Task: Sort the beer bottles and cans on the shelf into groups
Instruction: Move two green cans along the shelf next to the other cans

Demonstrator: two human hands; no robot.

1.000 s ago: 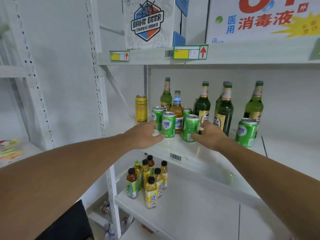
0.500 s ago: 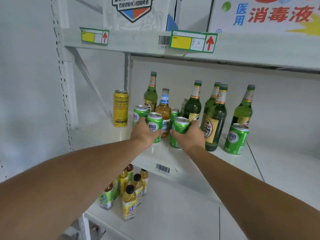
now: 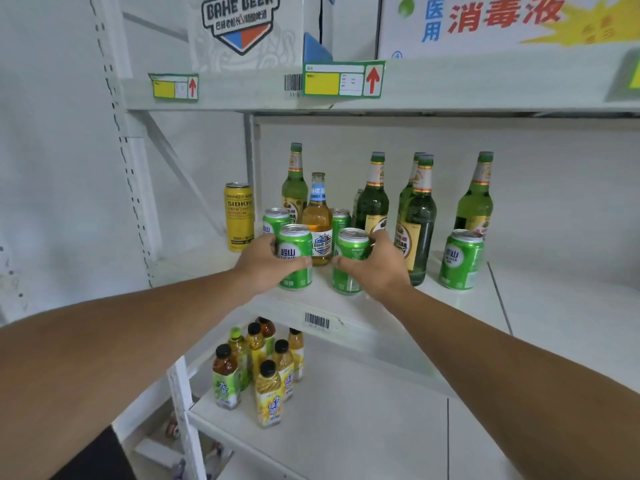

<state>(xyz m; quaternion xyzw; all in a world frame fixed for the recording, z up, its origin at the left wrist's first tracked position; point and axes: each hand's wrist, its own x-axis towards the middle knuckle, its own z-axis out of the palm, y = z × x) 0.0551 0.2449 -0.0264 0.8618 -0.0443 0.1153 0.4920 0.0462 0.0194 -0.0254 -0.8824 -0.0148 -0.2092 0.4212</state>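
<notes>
on shelf [image 3: 214,268], upright green cans [image 3: 295,257].

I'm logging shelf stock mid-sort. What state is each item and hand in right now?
Left hand: grips front-left green can, upright.
Right hand: grips front-right green can, upright.
Far-right green can: upright, apart, untouched.
Yellow can: upright, alone at left.
Amber bottle: upright, capped, between held cans.
Green bottles: upright, capped.
Tea bottles: upright, lower shelf.

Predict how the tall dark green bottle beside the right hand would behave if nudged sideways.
The dark green bottle is tall on a narrow base, so it likely tips rather than slides. Being glass, it probably breaks if it falls. Right hand could knock it.
</notes>
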